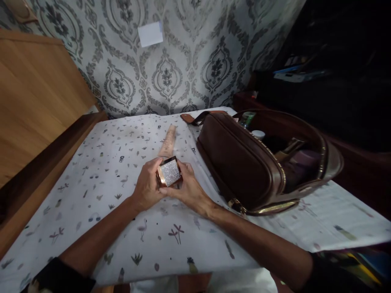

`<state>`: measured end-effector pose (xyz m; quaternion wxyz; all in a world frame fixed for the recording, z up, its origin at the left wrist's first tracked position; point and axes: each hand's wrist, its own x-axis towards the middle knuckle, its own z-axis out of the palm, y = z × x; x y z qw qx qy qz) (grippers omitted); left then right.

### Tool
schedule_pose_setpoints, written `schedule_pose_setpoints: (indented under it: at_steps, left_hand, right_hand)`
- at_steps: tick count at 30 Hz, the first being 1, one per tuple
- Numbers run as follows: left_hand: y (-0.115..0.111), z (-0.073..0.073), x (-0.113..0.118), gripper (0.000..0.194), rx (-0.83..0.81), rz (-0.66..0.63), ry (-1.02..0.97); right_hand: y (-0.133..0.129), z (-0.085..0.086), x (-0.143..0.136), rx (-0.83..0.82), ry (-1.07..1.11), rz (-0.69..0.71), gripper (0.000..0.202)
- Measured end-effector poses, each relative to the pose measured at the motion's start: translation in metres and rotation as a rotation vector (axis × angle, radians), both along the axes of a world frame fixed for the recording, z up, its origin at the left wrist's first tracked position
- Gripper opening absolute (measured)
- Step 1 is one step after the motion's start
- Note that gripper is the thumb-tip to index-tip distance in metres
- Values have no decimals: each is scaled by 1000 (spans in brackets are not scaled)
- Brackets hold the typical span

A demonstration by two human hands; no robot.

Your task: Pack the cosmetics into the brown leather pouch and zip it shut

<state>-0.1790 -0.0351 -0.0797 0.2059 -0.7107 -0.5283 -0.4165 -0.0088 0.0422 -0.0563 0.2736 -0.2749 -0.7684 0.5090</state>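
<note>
**Two hands on the glittery case!**

And here you are, your left hand [146, 185] curled round one side of the case [170, 172], your right hand [194, 189] closed on the other. Both pinch it between them, over the cloth [100, 162], sparkly face in plain view. Whether its underside touches the cloth, I cannot tell.

Nice and balanced! Light, even pressure is the way, I'd judge: those shiny sides look slippery, and a hard squeeze from one hand could twist it. Fingertips on the edges, please, so the glitter doesn't get rubbed. Steady the case with one hand whenever the other shifts.

Just beyond, the tube [168, 142] lies on the cloth, close enough to be nudged, so mind your knuckles! Out to the right, the bag [235, 158] gapes open, and behind it all stands the patterned wall [166, 77].
</note>
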Motion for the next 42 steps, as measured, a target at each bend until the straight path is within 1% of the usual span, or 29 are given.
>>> schedule_pose_setpoints:
  at_steps: [2,4,5,7,9,12,14,16,18,21,23,26,28,31,37,42]
  left_hand:
    - [0,1,2,87,5,-30,29]
    - [0,3,4,85,-11,-59,25]
    - [0,4,4,86,-26,-74,5]
    - [0,5,5,91,-61,-99,-61]
    - [0,5,3,102,-100,-109,-141]
    - [1,2,0,113,-165,-94,-235]
    - [2,1,-1,112,-210,-90,-255]
    - [3,2,-1,109,-235,-93,-248]
    - [3,3,1,109,-223,-91,-225]
    - [2,5,2,106,-159,-69,-176]
    - [1,6,3,105,-113,-57,-149]
    - [0,7,2,106,-57,-46,-113]
    - [0,8,2,102,-32,-39,-96]
    - [0,8,3,97,-6,-26,-85]
    - [0,8,3,103,-15,-1,-85]
    - [0,7,2,102,-28,39,-83]
  right_hand:
    - [0,-1,-1,-20,-38,-35,103]
    - [0,-3,-2,-92,7,-53,114]
    - [0,-4,-2,-147,58,-33,117]
    - [1,-4,-1,-288,182,56,116]
    - [3,-1,1,-457,283,153,107]
    - [5,6,5,-676,398,263,80]
    - [5,13,6,-771,456,324,65]
    - [5,17,7,-823,485,362,58]
    - [4,19,7,-844,485,371,53]
    - [5,19,7,-854,447,358,41]
    - [7,18,7,-851,426,313,34]
    - [10,17,6,-834,419,216,29]
    - [11,17,6,-819,413,168,28]
    - [11,17,6,-795,401,138,29]
    - [12,15,5,-776,424,171,30]
    - [13,16,4,-772,447,148,34]
